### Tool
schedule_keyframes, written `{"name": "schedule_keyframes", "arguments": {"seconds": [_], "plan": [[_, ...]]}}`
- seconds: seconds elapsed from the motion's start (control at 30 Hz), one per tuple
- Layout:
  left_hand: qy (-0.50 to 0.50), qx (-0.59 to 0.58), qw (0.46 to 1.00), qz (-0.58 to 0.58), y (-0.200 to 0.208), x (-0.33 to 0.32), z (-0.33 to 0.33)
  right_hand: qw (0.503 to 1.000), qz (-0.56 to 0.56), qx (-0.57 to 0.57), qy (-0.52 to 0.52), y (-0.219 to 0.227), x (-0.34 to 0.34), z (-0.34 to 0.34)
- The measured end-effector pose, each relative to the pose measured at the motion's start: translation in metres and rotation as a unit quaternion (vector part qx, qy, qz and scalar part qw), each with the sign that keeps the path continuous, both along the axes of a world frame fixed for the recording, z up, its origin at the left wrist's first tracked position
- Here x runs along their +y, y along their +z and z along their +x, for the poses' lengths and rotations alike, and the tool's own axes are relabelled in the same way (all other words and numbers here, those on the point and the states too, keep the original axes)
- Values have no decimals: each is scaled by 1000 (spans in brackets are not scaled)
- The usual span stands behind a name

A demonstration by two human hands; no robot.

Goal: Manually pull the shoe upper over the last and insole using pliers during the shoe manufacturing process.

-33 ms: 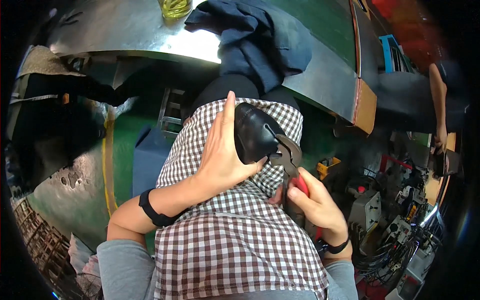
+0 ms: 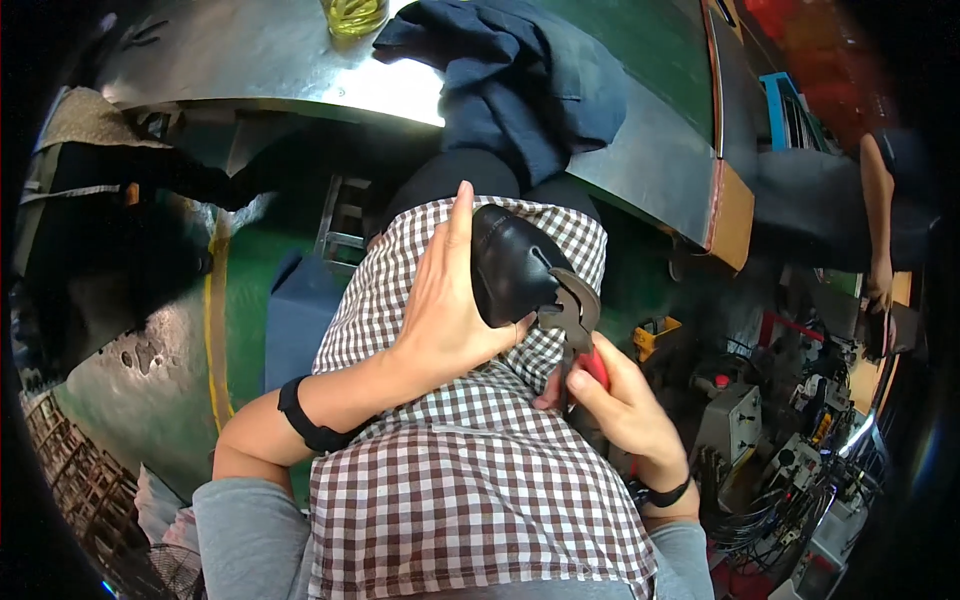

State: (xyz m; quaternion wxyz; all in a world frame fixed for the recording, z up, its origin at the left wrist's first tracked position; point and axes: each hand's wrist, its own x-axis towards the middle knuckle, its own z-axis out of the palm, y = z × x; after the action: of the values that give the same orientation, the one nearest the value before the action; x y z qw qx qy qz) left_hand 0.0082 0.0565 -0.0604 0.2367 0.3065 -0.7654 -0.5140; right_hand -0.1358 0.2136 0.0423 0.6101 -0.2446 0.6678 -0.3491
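Note:
A black leather piece shaped like a shoe's rounded toe (image 2: pixel 508 260) rests over my lap. My left hand (image 2: pixel 437 310) holds it from the left, fingers stretched along its side and thumb below near its lower edge. My right hand (image 2: pixel 630 400) is closed round the red handles of metal pincers (image 2: pixel 578 315). Their curved jaws are at the right edge of the leather; whether they pinch it I cannot make out. A checked brown-and-white apron (image 2: pixel 450 500) covers my lap beneath both hands.
Ahead stands a metal-topped bench (image 2: pixel 240 65) with a dark blue cloth (image 2: pixel 530 90) and a jar of yellowish contents (image 2: pixel 355 15). Machines and cables (image 2: pixel 735 425) crowd the right. Another person's arm (image 2: pixel 877 215) shows at far right. A wire basket (image 2: pixel 75 465) lies lower left.
My right hand and the pincers' handles have shifted slightly left. The leather piece and my left hand have moved very slightly right.

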Motion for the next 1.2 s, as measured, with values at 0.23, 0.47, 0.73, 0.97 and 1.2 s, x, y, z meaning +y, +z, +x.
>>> {"name": "schedule_keyframes", "arguments": {"seconds": [0.23,0.47,0.73,0.97,1.2], "plan": [[-4,26,999,26,-1,2,9,973,-175,148,-17,-79,11,18],[22,63,998,21,-8,8,9,936,-259,238,-9,-106,21,20],[29,85,996,7,-10,11,7,876,-327,350,-56,-117,22,26],[42,95,994,-15,-9,12,6,846,-356,381,-106,-140,31,28],[12,141,990,12,-18,19,23,897,-307,313,59,-98,28,-1]]}}
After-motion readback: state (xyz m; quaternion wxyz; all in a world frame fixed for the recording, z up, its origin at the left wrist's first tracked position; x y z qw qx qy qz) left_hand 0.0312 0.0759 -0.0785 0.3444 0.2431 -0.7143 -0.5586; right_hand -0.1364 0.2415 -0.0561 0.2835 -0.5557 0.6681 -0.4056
